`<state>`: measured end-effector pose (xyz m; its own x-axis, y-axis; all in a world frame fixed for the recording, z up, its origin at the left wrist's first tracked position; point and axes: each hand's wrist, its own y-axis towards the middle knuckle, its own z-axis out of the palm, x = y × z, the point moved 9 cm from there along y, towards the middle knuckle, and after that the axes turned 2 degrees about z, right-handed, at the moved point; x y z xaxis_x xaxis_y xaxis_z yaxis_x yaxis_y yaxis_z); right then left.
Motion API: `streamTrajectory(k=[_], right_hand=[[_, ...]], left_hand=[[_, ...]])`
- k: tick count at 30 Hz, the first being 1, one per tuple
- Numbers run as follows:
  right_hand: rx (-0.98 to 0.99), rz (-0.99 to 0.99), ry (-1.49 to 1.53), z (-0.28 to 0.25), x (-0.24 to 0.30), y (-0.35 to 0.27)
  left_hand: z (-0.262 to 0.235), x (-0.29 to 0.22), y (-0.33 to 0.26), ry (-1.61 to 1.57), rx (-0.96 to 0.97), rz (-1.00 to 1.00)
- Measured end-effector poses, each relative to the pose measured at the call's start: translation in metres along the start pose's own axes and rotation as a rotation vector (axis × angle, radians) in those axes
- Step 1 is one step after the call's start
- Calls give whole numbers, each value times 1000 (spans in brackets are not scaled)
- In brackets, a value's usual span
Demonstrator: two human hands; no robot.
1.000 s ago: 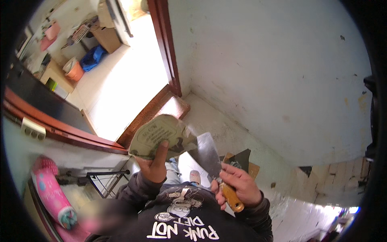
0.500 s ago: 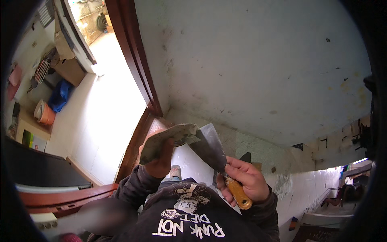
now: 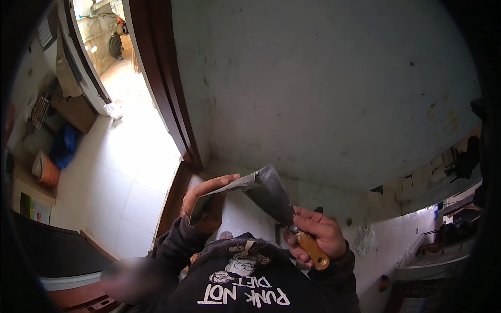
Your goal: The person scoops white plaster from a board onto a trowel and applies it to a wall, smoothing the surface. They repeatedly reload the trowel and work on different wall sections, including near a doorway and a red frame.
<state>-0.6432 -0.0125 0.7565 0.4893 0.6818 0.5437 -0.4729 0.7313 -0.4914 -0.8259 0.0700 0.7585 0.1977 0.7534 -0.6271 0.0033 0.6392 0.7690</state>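
My left hand (image 3: 207, 221) is closed round a thin grey bent sheet (image 3: 222, 190) with a worn, ragged edge; its exact kind cannot be made out. In my right hand (image 3: 327, 235) is a putty knife (image 3: 270, 195) with a wide grey metal blade and a yellowish-brown handle that has a hole at its end. The blade points up and to the left. Its broad edge meets the ragged end of the sheet in front of my chest, and residue marks both. The sheet hides part of the left fingers.
Ahead is a stained white wall (image 3: 313, 94). On the left a dark red door frame (image 3: 156, 68) borders a bright doorway and tiled floor (image 3: 125, 203). Beyond stand an orange bucket (image 3: 49, 172), a blue bag (image 3: 64, 146) and a cardboard box (image 3: 78, 112). Dark items hang far right.
The sheet has tilted so it shows more edge-on, and the left fingers now lie over its top. The knife stays against its end. The view has shifted slightly.
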Motion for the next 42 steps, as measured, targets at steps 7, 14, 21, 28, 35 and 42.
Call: streamTrajectory(k=[7,14,21,28,35,42], right_hand=[[83,0,138,10,0,23],[192,-113,193,17,3,23],[69,-303,7,3,3,14],[27,-264,-97,-17,-23,31],[14,-211,-35,-32,-36,35],[113,-209,-10,-17,-35,41]], left_hand=[[-17,8,16,-88,11,4],[-31,-1,13,368,-52,15],[-48,20,1,-41,-371,-371],[-43,2,4,-32,-389,-371],[-38,1,-4,-50,-342,-391],[-33,-11,-10,77,-307,-293]])
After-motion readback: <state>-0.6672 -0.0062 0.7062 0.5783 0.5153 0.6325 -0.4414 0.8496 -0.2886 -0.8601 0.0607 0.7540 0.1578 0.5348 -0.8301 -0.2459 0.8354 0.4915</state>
